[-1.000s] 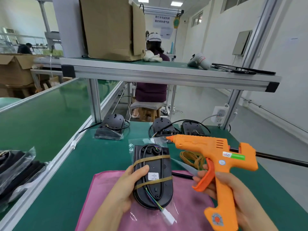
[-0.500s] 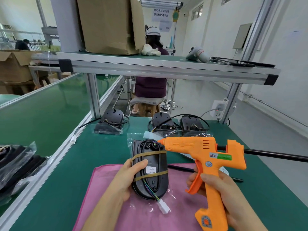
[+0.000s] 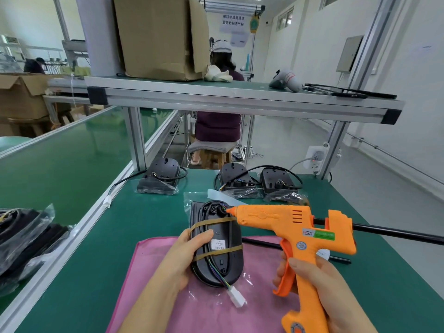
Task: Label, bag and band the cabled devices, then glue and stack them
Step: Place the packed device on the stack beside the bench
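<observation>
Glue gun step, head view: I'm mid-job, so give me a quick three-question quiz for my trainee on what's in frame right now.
1. True or false: the right hand holds the glue gun with its nozzle at the far end of the banded device.
2. How many rubber bands wrap the device? A) one B) two C) three
3. Fill in: the left hand grips the device over a ____ cloth.

Key: 1 true; 2 B; 3 pink.
</observation>
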A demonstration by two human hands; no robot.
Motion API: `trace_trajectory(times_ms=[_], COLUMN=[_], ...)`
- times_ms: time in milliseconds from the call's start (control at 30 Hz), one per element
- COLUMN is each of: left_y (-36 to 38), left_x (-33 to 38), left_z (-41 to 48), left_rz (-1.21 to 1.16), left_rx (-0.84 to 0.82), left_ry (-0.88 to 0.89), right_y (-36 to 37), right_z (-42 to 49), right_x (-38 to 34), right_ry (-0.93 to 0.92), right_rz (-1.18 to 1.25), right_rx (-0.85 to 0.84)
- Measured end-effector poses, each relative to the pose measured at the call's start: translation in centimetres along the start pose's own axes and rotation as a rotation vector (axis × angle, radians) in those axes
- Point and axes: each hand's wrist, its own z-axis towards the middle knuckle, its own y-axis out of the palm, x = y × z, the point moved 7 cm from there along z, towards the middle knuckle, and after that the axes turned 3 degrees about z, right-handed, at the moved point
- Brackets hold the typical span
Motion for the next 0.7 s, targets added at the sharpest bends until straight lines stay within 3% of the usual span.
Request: trace_trajectory(times_ms=[700], left_y=[-0.09], left_x=[-0.06], left_z=[-0.09], left_rz=[-0.006], left_rx=[-0.014], left_ry=[0.001], right_y=[-0.29], right_z=[0.01], right_x=[-0.12], right_ry=[0.010], right_rz=[-0.024], right_rx=[0.038])
